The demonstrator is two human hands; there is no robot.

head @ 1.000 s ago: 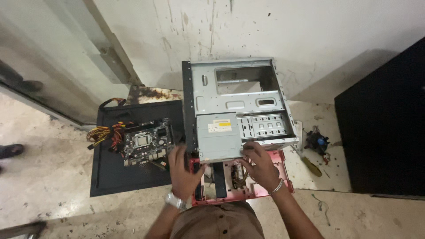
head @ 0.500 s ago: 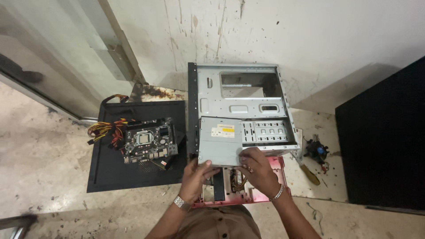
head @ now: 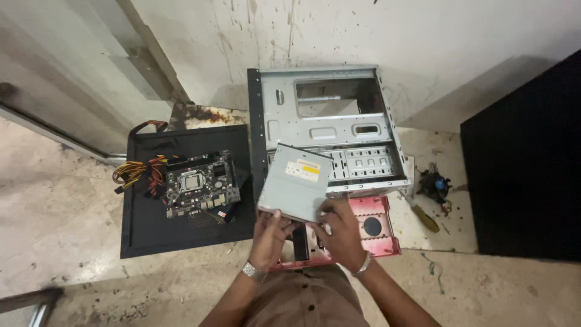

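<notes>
A grey metal optical drive (head: pixel 298 181) with a white and yellow sticker is lifted and tilted in front of the open grey computer case (head: pixel 327 115). My left hand (head: pixel 270 237), with a watch on the wrist, grips the drive's near left corner. My right hand (head: pixel 340 231), wearing a bracelet, holds its near right edge. Below my hands lies the case's red front panel (head: pixel 378 227), flat on the floor.
A motherboard (head: pixel 200 184) rests on a black side panel (head: pixel 157 230) at left, next to a bundle of yellow and red cables (head: pixel 136 172). A cooler fan (head: pixel 434 183) and a yellow-handled screwdriver (head: pixel 422 216) lie right of the case. A large black panel (head: pixel 526 163) stands far right.
The drive has come out of the case's bay toward me and now tilts up to the left. Both hands moved closer together on its near edge.
</notes>
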